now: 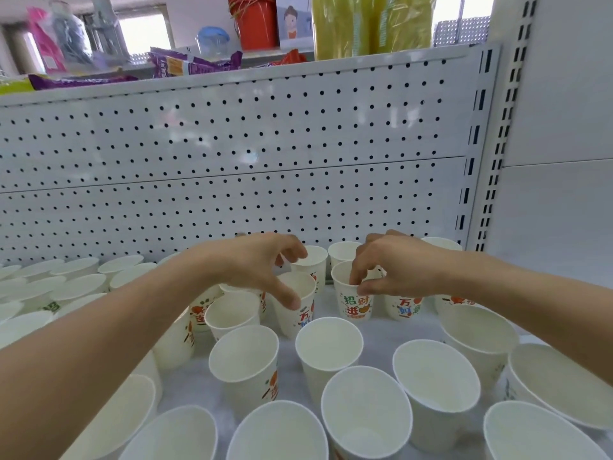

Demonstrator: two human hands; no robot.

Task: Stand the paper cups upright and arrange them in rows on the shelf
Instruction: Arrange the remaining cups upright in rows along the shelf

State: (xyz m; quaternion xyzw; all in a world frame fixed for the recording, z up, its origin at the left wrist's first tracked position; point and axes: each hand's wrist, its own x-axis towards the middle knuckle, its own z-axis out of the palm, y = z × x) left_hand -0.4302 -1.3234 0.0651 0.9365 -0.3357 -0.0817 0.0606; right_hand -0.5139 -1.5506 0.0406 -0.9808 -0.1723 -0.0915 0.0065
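Several white paper cups with red and green print stand upright on the white shelf [381, 330]. My left hand [262, 267] reaches over the middle of the shelf, its thumb and fingers round the rim of one upright cup [298, 307]. My right hand [398, 263] pinches the rim of another upright cup [353, 300] just to the right, thumb outside and fingers inside. More cups [328, 343] stand in loose rows nearer to me, and a packed group of cups [76, 283] fills the left side.
A white pegboard back panel [232, 154] rises behind the cups. A slotted upright post [497, 144] and a white side wall close off the right. The shelf above holds purple packets [185, 64], a red bucket [258, 24] and yellow bags [371, 24].
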